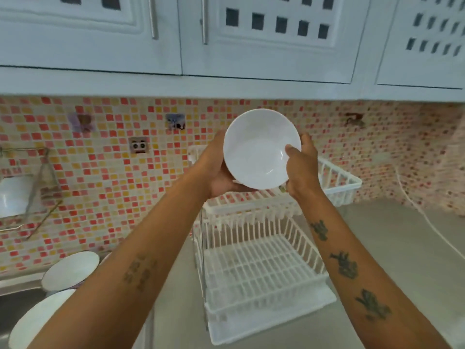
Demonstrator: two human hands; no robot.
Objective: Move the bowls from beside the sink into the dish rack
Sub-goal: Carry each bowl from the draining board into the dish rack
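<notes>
White bowl [261, 148] held tilted above the two-tier dish rack [264, 268], left hand [216, 172] cupping beneath, right hand [300, 167] pinching its rim, apparently to slot it upright.

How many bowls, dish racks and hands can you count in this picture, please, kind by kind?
Bowls: 3, one held up in both hands, two down beside the sink
Dish racks: 1, white with two tiers
Hands: 2, left hand and right hand
Total: 6
</notes>
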